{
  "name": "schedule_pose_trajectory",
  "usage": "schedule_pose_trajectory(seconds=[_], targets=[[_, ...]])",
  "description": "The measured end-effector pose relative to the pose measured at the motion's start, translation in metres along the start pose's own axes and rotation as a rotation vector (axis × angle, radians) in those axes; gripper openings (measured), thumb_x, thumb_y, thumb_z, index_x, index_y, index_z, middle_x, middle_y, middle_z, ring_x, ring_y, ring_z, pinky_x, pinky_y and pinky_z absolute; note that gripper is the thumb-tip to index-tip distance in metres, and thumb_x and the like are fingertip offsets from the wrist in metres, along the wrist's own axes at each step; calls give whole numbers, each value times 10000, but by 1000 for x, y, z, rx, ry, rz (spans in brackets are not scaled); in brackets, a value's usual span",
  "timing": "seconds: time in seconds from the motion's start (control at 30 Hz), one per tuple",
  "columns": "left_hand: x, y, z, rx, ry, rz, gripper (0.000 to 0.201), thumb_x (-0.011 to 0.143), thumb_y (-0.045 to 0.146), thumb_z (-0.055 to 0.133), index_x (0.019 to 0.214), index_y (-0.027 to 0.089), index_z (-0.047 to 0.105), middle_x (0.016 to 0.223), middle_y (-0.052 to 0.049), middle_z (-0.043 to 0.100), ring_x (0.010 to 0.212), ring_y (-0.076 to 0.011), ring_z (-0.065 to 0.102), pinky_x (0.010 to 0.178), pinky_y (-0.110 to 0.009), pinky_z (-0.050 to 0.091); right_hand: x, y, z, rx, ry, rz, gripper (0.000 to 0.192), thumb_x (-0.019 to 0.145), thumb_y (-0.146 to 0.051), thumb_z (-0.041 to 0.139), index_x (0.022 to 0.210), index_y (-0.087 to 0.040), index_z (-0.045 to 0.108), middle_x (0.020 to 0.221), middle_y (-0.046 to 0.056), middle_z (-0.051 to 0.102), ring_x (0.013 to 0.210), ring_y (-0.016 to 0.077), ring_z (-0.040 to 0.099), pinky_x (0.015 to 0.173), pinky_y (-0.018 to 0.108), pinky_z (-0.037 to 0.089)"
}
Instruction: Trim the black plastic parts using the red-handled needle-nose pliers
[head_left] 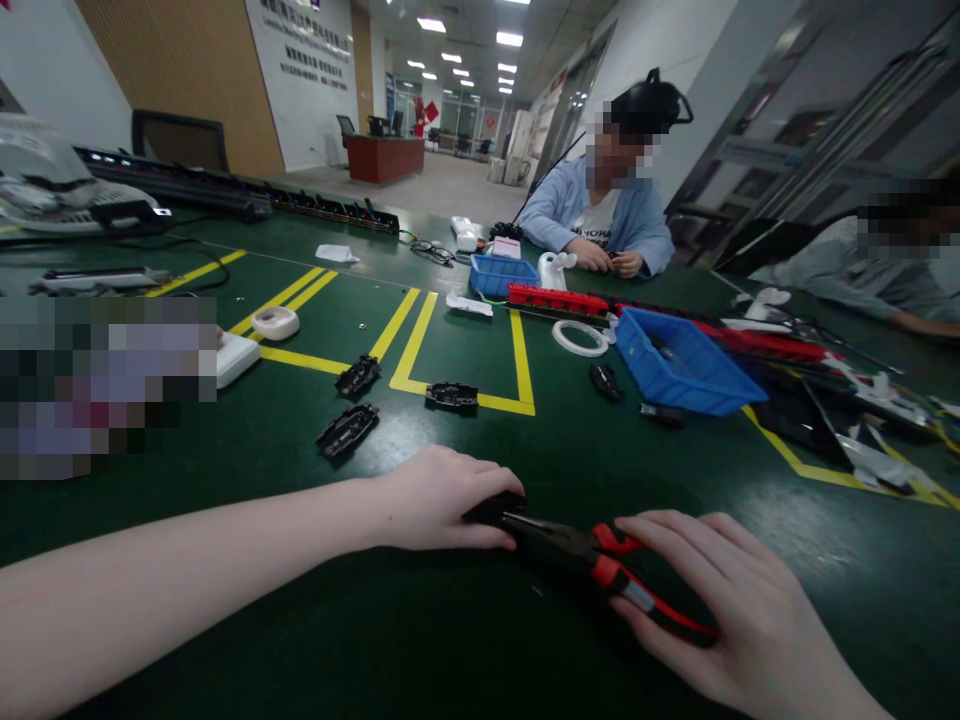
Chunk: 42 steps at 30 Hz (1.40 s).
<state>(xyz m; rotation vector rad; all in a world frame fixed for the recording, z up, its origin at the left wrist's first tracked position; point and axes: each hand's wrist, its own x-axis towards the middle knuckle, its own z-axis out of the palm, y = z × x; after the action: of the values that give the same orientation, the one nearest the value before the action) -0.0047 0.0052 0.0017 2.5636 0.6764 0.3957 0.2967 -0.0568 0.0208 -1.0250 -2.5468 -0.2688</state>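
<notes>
My left hand (439,497) is closed around a small black plastic part (493,508), most of it hidden by the fingers. In my right hand (720,590) are needle-nose pliers (616,575) with red and black handles, and their tips reach the black part at my left fingers. Whether the jaws grip it I cannot tell. Beyond my left hand lie a black plastic shell piece (348,430), a second shell piece (358,375) and a third shell piece (451,396), apart from one another on the green table (300,620).
A blue bin (682,365) with dark parts stands to the right, near a white ring (580,338) and black pieces (604,381). Further back are a small blue bin (502,276), a tape roll (275,322) and red strips (559,299). A co-worker (600,215) sits opposite; another sits far right.
</notes>
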Motion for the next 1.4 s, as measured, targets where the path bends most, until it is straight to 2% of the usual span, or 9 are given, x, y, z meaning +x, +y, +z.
schedule_pose_trajectory(seconds=[0.37,0.63,1.07,1.4], targets=[[0,1,-1,12,12,-10,366,921,426,613,1190,197,518,1039,-40,686,860,-182,675,670,-256,472,0,-5,2,-22,21,18,461,786,-366,657,1202,-187,575,1024,101,702,810,219,661,670,354,489],[0,1,0,-2,23,-11,342,919,396,619,1180,200,514,1030,-30,689,856,-184,676,675,-261,475,4,-13,6,40,10,45,421,808,-337,636,1193,-188,556,1002,104,701,789,206,660,638,331,502],[1,11,-6,32,-18,-17,347,914,372,642,1183,191,518,1078,-32,683,894,-178,674,719,-272,496,0,-3,1,34,-8,-1,471,788,-348,664,1219,-189,561,1029,101,692,776,194,639,663,339,491],[1,4,-1,13,-5,-6,351,916,388,632,1190,200,518,1070,-31,682,889,-183,674,701,-266,495,0,-8,5,28,-5,15,448,803,-342,649,1207,-177,551,1031,102,689,795,190,643,655,327,496]])
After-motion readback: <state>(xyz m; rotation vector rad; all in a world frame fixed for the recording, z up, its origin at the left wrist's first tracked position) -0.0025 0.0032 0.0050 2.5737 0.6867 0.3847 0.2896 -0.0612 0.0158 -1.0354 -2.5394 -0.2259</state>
